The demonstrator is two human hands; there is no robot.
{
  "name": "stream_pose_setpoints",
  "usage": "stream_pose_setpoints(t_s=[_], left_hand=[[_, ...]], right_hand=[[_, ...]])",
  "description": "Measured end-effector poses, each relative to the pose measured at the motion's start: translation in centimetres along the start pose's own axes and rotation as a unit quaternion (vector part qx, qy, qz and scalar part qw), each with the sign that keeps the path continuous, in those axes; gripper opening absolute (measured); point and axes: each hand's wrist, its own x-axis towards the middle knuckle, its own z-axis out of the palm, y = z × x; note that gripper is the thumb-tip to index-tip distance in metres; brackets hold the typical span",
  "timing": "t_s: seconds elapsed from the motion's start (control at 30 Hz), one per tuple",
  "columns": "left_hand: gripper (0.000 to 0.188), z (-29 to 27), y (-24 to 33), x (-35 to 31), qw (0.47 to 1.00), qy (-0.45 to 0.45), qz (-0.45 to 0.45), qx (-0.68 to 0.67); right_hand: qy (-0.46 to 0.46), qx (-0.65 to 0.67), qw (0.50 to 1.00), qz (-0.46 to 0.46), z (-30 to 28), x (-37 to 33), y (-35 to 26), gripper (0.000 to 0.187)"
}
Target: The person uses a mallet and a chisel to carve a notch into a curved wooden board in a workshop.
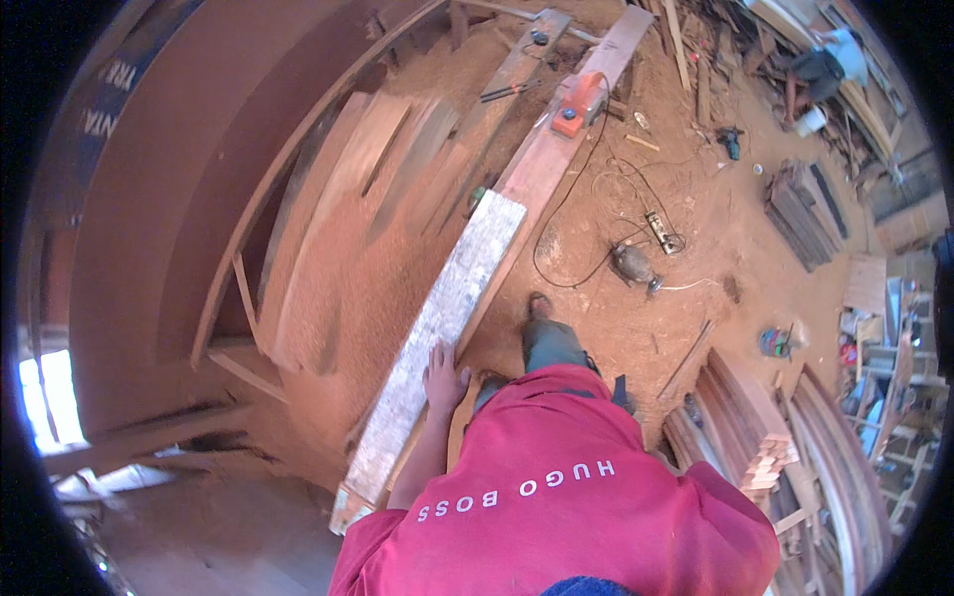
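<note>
Left hand is just resting on top of the whitish weathered board, fingers a bit spread, not gripping anything. Right hand's out of sight, can't tell its grip. Board overlaps a longer reddish plank, with an orange electric planer sitting farther up.

Looks like a woodworking workshop. Shows sawdust-strewn floor around fingers, orange power tool on plank beyond them, stacked boards well to right.
</note>
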Motion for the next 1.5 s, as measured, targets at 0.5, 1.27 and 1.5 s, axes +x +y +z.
stream_pose_setpoints(t_s=[0.5, 1.27, 1.5], left_hand=[[0.031, 0.7, 7.5, 18.9, 0.920, 0.245, -0.289, -0.100], [0.027, -6.2, 50.7, 83.3, 0.927, 0.062, 0.193, -0.314], [0.036, 13.1, 46.2, 105.3, 0.985, -0.060, -0.062, -0.150]], right_hand=[[0.168, 0.223, 0.960, 0.017, -30.8, 16.5, -4.2, 0.038], [0.370, 0.266, 0.856, -0.244, -102.3, 21.3, -26.8, 0.072], [0.352, 0.062, 0.898, -0.258, -119.1, 30.2, -36.2, 0.074]])
